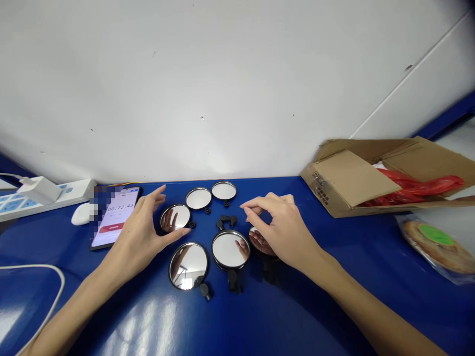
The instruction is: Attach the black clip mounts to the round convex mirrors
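Note:
My left hand (143, 230) is open, thumb and fingers spread around a small round mirror (177, 215); its thumb tip is close to the mirror's black stub (192, 224). My right hand (280, 222) hovers with thumb and index tips pinched together, nothing visible between them. Below it, another round mirror (259, 240) is partly hidden. Two more mirrors lie near the front, the middle one (228, 248) and the left one (188, 266), both with black joints attached. Farther back lie two mirrors with short stubs, one (198, 198) beside the other (224, 190). Loose black joint pieces (225, 221) sit between the rows.
On the left are a phone (113, 222) showing a timer, a white rounded case (80, 214), a power strip (79, 193) and a white cable (55, 269). An open cardboard box (322, 193) with red plastic and a wrapped flat round item (438, 242) occupy the right.

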{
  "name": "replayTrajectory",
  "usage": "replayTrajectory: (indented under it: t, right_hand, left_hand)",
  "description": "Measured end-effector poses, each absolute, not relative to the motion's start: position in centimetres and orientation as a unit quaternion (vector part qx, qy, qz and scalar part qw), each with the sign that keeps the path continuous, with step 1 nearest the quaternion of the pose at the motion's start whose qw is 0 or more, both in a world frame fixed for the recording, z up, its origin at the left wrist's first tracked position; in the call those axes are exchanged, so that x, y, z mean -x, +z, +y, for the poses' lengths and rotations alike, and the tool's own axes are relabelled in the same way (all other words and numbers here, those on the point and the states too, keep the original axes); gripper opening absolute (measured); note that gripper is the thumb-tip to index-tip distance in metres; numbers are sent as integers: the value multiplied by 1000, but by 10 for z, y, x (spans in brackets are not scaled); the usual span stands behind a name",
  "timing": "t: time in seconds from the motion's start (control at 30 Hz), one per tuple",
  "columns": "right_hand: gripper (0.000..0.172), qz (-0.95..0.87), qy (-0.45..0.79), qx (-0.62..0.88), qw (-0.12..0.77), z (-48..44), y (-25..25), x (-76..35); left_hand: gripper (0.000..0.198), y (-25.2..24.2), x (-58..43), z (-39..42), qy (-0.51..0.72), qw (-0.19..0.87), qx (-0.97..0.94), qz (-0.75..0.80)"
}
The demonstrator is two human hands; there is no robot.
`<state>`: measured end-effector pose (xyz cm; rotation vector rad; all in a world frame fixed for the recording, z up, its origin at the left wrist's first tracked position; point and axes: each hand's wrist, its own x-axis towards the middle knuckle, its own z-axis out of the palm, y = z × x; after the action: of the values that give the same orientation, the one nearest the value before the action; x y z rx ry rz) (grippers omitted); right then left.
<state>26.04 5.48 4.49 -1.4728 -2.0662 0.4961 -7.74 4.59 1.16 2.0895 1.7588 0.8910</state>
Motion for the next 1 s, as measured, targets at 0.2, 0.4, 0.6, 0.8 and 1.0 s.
replayTrajectory:
  t: [0.2, 0.4, 0.6, 0.8, 1.0]
  right_hand:
    - [20, -773, 175, 540, 284, 55, 47, -259]
    - [10, -825, 230, 444, 263, 44, 55, -259]
    - [10, -853, 205, 398, 270, 35, 57, -257]
    - [8, -853, 178, 381, 307, 35, 55, -255]
    - [19, -840, 144, 374, 366, 37, 54, -254]
  left_hand:
    - [77, 39, 63, 32, 384, 94, -742, 541]
    - [82, 46, 55, 17, 273, 246, -804, 468]
    - [107, 50, 64, 14, 147, 312, -830, 438]
    - [89, 53, 65, 15, 89, 291, -833, 463]
    - [86, 62, 66, 15, 65, 294, -841, 450]
